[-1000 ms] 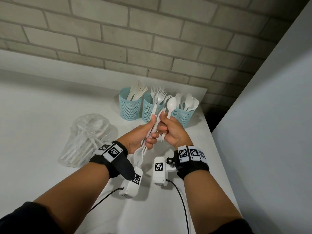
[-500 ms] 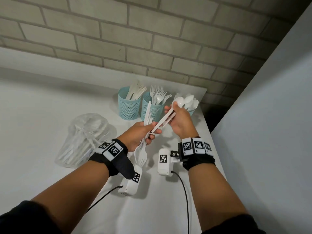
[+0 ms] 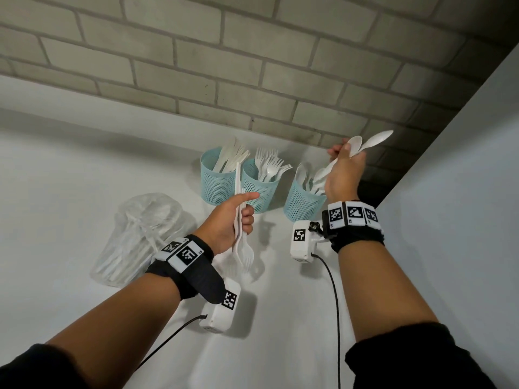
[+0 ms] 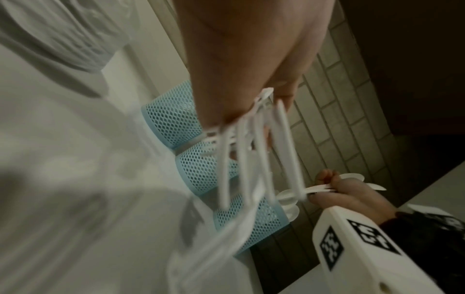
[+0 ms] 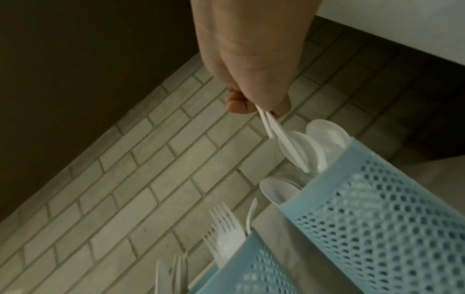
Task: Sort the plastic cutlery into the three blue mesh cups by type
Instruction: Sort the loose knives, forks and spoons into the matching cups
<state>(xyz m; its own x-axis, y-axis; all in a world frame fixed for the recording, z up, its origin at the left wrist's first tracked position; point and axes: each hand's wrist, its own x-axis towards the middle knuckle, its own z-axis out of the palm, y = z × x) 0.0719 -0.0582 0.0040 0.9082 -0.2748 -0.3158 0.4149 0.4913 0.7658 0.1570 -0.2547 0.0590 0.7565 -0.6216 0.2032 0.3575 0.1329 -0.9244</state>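
Note:
Three blue mesh cups stand in a row by the brick wall: a knife cup (image 3: 217,182), a fork cup (image 3: 259,192) and a spoon cup (image 3: 300,203). My right hand (image 3: 344,154) pinches two white spoons (image 3: 375,139) by their handles, bowls up, just above the spoon cup (image 5: 377,199). The spoon handles (image 5: 273,127) point down toward that cup's rim. My left hand (image 3: 244,213) grips a small bundle of white cutlery (image 3: 243,248) in front of the fork cup. Its fork tines point down and one long piece sticks up. The bundle's handles (image 4: 251,143) fan out past the left hand's fingers.
A clear plastic bag (image 3: 143,234) with more white cutlery lies on the white counter (image 3: 70,192) to the left of my left hand. A pale wall panel (image 3: 449,220) closes off the right side. The counter edge runs just right of the spoon cup.
My right hand drew two spoons out of the bundle in the left hand and carried them up and right over the spoon cup. The left hand stayed put with the remaining pieces.

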